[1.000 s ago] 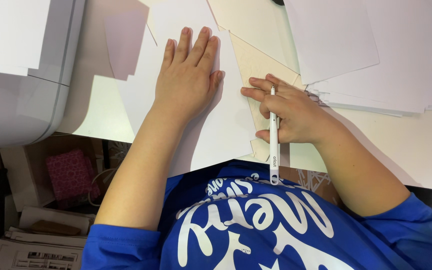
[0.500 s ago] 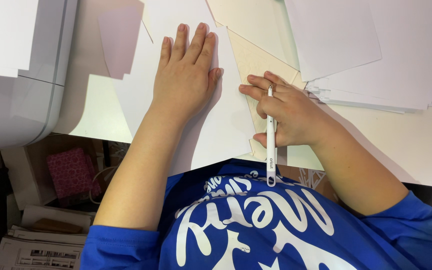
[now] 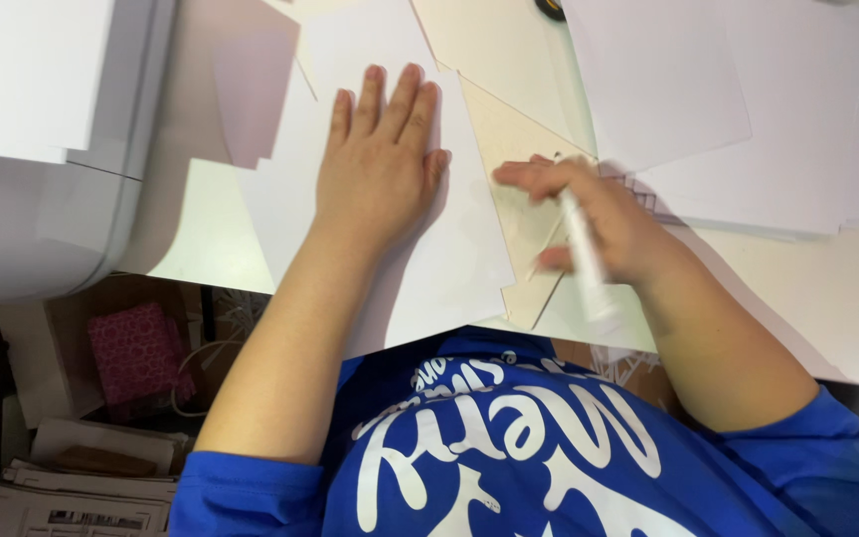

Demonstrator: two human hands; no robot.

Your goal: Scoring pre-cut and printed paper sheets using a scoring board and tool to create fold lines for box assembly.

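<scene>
While the left hand (image 3: 380,164) lies flat, fingers stretched and close together, palm down on a white sheet (image 3: 449,268), the right hand (image 3: 599,224) is blurred, fingers curled tight round a white pen (image 3: 587,261) over a cream sheet (image 3: 509,129). Loose white sheets (image 3: 748,109) are stacked just right of that hand. A grey machine (image 3: 42,219) sits at the left; a pink box (image 3: 136,353) below the table edge.

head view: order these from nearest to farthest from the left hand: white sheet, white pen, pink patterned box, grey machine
1. white sheet, directly under the left hand
2. white pen, to its right, in the right hand
3. pink patterned box below the table and grey machine far left: too close to call
</scene>
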